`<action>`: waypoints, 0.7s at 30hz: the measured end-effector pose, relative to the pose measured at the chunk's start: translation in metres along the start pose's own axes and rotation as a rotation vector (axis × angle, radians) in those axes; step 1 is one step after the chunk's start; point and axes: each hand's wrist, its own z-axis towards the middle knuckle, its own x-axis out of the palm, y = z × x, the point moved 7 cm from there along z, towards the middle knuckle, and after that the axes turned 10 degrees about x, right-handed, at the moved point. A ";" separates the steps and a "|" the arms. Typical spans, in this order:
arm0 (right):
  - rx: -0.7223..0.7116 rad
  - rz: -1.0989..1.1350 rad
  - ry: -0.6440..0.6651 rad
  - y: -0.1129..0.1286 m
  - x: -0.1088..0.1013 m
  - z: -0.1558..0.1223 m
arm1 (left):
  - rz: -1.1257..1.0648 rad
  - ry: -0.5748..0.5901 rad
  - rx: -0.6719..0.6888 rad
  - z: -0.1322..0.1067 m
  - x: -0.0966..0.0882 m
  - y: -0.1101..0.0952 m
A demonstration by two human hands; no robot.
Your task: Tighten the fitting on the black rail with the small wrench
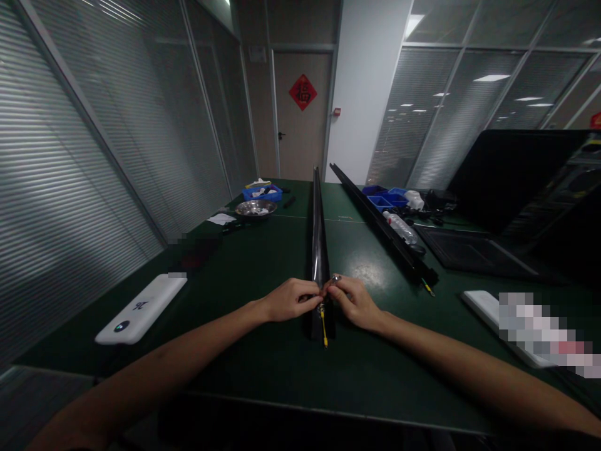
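Note:
A long black metal channel (318,244) lies lengthwise on the green table, its near end toward me. Both my hands meet over that near end. My left hand (295,299) is closed, thumb and fingers pinched together at the channel; whatever is between them is too small to name. From the right, my right hand (352,300) pinches at the same spot, and what it grips is also hidden. Just below the fingertips, a short yellow wire (324,329) with a terminal at its end hangs out over the channel's end.
A second black channel (375,216) with a yellow-green wire (428,288) lies to the right. Beyond it are a plastic bottle (401,228) and blue bins (387,197). A metal bowl (256,209) and a blue basket (261,193) stand far left. White devices (141,310) flank my arms.

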 end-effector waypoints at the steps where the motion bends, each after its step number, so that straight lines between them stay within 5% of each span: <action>1: -0.007 0.008 0.004 -0.001 0.000 0.000 | 0.000 -0.002 0.002 0.000 0.000 0.000; 21: 0.006 -0.006 -0.005 -0.002 0.000 -0.001 | -0.003 -0.014 -0.006 0.000 -0.002 -0.002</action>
